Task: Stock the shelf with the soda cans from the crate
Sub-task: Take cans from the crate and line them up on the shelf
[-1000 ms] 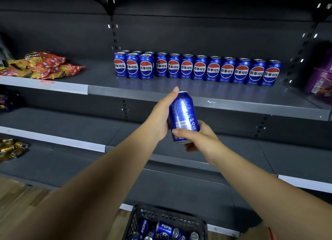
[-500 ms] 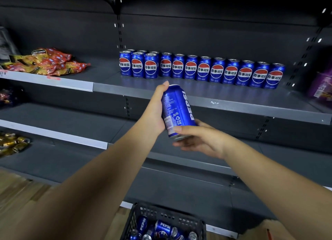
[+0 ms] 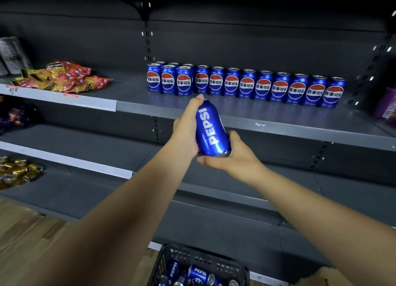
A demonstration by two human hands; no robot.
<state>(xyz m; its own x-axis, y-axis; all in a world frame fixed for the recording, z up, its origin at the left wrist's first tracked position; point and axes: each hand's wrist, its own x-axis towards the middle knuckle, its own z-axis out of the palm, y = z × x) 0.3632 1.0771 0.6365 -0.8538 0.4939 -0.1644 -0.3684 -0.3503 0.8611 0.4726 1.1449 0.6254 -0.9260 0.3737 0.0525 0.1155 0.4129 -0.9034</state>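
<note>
A blue Pepsi can (image 3: 212,129) is held in the air in front of the upper shelf (image 3: 278,125), tilted slightly, its white lettering facing me. My left hand (image 3: 185,129) grips its left side, fingers reaching up to the can's top. My right hand (image 3: 231,157) cups the can's bottom from the right. A row of several blue Pepsi cans (image 3: 246,85) stands on that shelf behind, with a second row at its left end. The black crate (image 3: 201,262) on the floor at the bottom holds several more cans.
Red and yellow snack bags (image 3: 64,76) lie on the upper shelf's left part. Gold packets (image 3: 17,172) sit on a lower shelf at far left. A purple package (image 3: 387,105) stands at the right edge. Bare shelf lies in front of the can row.
The can has been turned in my hands, from its label text side to the PEPSI lettering facing me. My right hand has shifted further under the can's bottom.
</note>
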